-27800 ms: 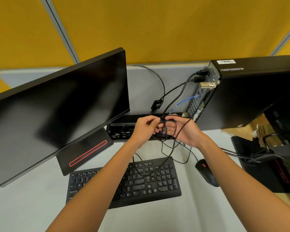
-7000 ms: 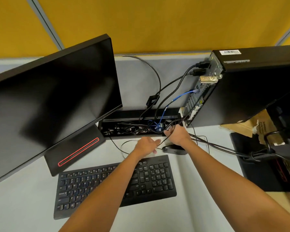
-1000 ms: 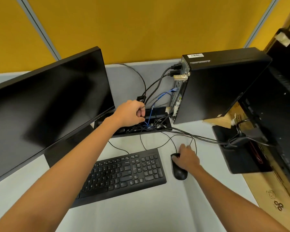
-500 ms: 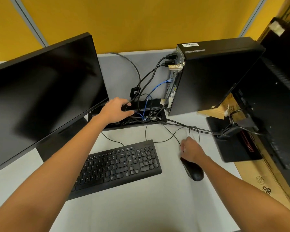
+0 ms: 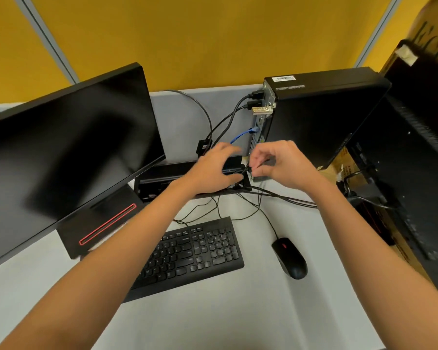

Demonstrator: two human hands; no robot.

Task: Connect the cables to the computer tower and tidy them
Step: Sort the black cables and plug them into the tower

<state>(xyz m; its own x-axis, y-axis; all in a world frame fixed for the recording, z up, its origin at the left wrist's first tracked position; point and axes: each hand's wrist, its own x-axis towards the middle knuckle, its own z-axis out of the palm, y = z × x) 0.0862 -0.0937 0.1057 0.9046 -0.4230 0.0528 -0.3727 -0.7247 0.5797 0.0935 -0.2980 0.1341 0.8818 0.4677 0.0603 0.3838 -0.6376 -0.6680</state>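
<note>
Right hand (image 5: pixel 281 164) has left the mouse (image 5: pixel 290 258) and come up beside the left hand (image 5: pixel 214 169); both now meet at the lower rear corner of the computer tower (image 5: pixel 321 117).

Nearest: keyboard (image 5: pixel 190 251) flat on the grey desk (image 5: pixel 213 319), partly under the left forearm. Mouse just right of it, lying free, its thin lead running back toward the tower.

Mid: loose black cables (image 5: pixel 238 210) loop on the desk between keyboard and cable tray (image 5: pixel 162 178). Left hand reaches over the tray's right end, fingers curled around a dark cable there. Right hand's thumb and fingers are pinched together on a thin black cable at the tower's base; whether a plug is in that pinch is blurred, cannot tell.

Far: tower upright, rear panel facing left. Two black plugs and a silver connector seated near its top, blue cable (image 5: pixel 240 135) plugged in lower. Monitor (image 5: pixel 61 152) at left on its stand. Yellow partition behind.
</note>
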